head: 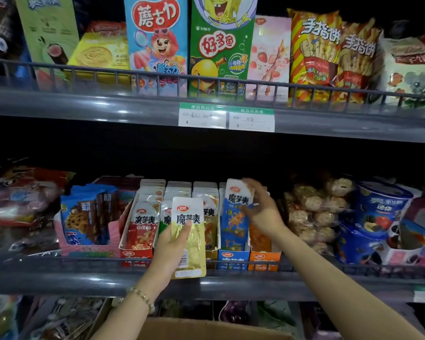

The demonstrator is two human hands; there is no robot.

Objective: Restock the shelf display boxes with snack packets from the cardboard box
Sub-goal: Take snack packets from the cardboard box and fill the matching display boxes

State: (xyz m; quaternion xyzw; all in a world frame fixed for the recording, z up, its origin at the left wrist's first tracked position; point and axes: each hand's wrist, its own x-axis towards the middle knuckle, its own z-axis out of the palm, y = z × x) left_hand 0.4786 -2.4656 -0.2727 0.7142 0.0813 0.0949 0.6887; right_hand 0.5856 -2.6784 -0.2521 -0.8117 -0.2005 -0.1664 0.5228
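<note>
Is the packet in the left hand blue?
No, the left hand grips a yellow packet; the right hand holds the blue packet.

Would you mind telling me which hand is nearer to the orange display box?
Right. The right hand holds a blue packet just above the orange display box; the left hand holds a yellow packet further left.

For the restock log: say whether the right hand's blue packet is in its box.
Partly in: the blue packet stands upright, lower end inside the blue display box, right hand gripping its top.
</note>
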